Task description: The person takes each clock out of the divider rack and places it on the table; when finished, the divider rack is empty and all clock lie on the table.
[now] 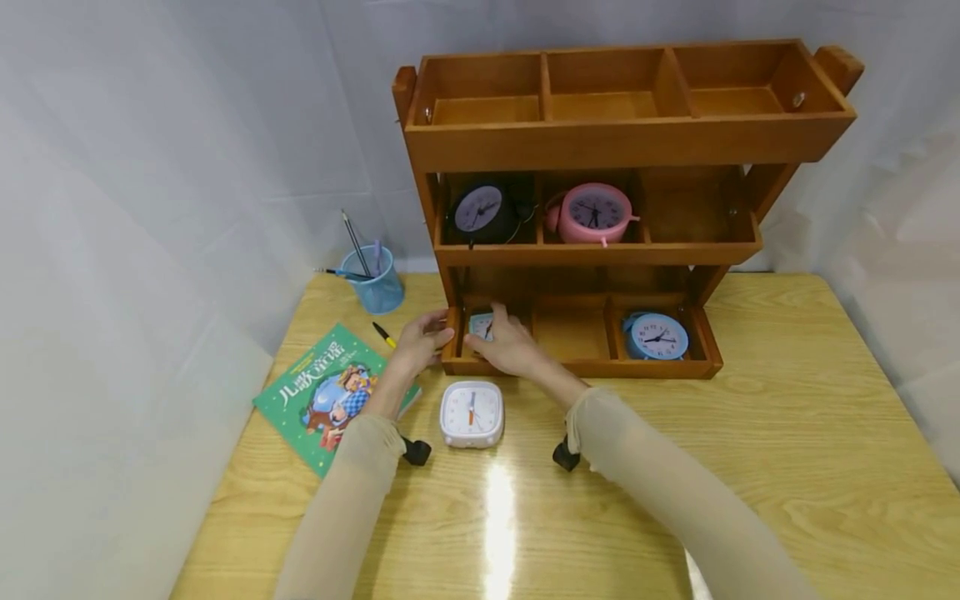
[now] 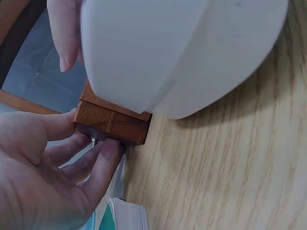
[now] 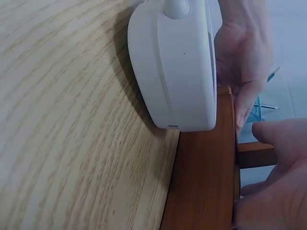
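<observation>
In the head view, my left hand grips the left end of the wooden shelf at its lowest tier. The left wrist view shows the thumb on the corner and the other fingers against the end face. My right hand reaches into the lowest left compartment, its thumb and fingers about a small teal alarm clock, partly covered by them. The right wrist view hides that clock. Just in front of the shelf, a white alarm clock stands on the table between my forearms.
A black clock and a pink clock occupy the middle tier. At the lowest right is a blue clock. Left of the shelf are a pen cup, a yellow pen and a green book.
</observation>
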`<state>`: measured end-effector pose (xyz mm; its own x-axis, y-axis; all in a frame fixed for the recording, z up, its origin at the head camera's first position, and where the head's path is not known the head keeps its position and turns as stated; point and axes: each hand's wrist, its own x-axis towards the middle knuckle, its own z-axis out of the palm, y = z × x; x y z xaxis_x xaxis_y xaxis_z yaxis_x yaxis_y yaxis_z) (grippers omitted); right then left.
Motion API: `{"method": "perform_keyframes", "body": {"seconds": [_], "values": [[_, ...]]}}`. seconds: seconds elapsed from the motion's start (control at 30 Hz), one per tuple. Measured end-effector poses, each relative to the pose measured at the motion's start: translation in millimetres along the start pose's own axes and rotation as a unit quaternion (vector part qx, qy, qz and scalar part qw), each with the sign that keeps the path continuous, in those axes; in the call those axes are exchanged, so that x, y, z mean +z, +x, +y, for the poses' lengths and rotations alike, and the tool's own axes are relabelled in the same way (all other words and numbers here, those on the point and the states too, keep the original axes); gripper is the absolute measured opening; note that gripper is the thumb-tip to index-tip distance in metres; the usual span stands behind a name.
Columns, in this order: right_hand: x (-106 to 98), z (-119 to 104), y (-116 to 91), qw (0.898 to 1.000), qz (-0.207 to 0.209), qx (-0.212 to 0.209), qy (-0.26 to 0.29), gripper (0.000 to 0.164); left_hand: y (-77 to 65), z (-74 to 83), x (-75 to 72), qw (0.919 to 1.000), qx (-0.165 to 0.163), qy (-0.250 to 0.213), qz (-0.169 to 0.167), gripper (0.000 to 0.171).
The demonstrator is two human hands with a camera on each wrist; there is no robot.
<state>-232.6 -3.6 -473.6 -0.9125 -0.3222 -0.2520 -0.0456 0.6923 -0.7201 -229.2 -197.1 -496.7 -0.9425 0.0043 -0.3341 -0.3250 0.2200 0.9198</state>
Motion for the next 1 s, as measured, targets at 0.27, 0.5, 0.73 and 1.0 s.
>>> {"method": "perform_keyframes", "body": {"seconds": [0.27,0.5,0.73,1.0], "values": [[1.7,-3.2,-1.2,1.000,-0.002,-0.009,-0.004,0.088,-1.3,0.4,-0.7,0.9999,0.005,0.012,-0.005,0.054],[3.5,-3.7,0.7,1.000,-0.002,-0.006,-0.016,0.089,-3.1,1.3,-0.7,0.9999,0.001,0.014,-0.003,0.054],[7.3,-1.9,6.0,0.999,-0.013,0.002,-0.043,0.088,-3.5,2.0,0.1,0.9999,0.002,0.012,-0.005,0.053],[5.0,-2.0,3.5,0.999,-0.006,-0.011,-0.040,0.087,-3.0,1.0,-0.1,0.9999,0.008,0.012,-0.006,0.054]]}}
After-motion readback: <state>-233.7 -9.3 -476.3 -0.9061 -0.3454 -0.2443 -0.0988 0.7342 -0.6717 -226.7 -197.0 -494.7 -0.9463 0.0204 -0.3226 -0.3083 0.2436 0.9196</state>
